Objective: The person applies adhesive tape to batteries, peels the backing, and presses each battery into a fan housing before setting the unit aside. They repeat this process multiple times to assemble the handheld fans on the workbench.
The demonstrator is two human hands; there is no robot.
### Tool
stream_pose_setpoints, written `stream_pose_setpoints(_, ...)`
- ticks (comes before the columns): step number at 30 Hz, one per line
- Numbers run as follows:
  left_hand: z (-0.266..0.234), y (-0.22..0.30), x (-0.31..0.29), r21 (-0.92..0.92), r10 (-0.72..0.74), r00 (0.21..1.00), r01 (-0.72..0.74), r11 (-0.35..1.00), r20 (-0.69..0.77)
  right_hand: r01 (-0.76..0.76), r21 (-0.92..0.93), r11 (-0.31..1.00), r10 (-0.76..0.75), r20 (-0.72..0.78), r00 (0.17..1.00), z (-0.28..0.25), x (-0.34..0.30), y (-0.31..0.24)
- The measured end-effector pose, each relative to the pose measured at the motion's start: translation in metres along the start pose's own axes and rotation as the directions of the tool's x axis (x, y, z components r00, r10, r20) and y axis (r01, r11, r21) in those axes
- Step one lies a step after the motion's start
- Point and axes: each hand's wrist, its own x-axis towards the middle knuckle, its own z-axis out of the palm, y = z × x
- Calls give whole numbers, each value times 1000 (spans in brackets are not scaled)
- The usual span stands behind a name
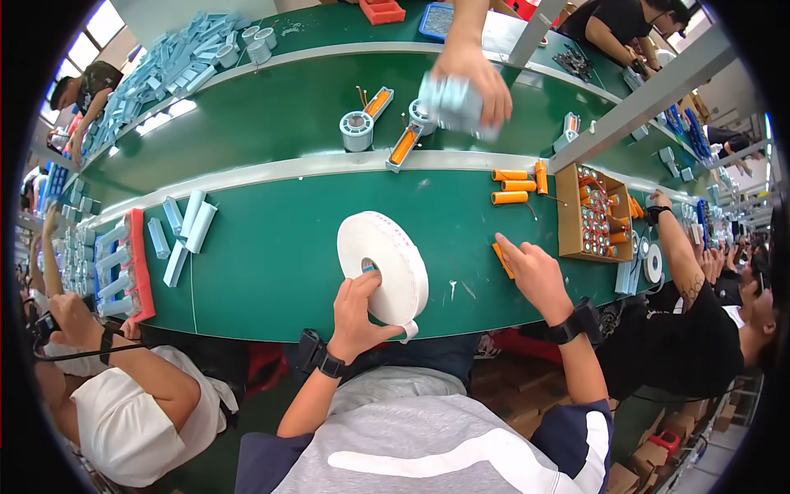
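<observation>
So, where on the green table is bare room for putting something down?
Bare green table lies between the pale blue tubes and the white tape roll under the left hand. It is crowded near the right hand, orange cells and cardboard box.

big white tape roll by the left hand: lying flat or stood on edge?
On edge, tilted. The tape roll shows its round face and core hole, held by the left hand.

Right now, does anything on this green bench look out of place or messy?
Mostly tidy. A few orange cylinders lie loose on the bench beside the cardboard box that holds others, pointing different ways. The left hand holds the big white tape roll tipped on edge; the right hand rests on another orange cylinder.
</observation>
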Motion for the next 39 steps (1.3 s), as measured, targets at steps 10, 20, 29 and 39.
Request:
stream_pose_setpoints(10,-2,3,-1,-8,4,999,-4,1000,-41,-724,599,341,567,484,667,-14,5,-6)
stream_pose_setpoints(20,-5,2,-6,-28,-11,999,10,1000,-31,288,-198,937,-327,-205,923,-25,0,1)
stream_pose_setpoints(29,-10,9,-1,37,11,999,-9,999,-38,460,-188,868,-430,180,885,-13,33,14)
stream_pose_setpoints(39,-37,16,14,217,175,984,-177,960,30,6,537,843,-66,92,994,-42,32,-51)
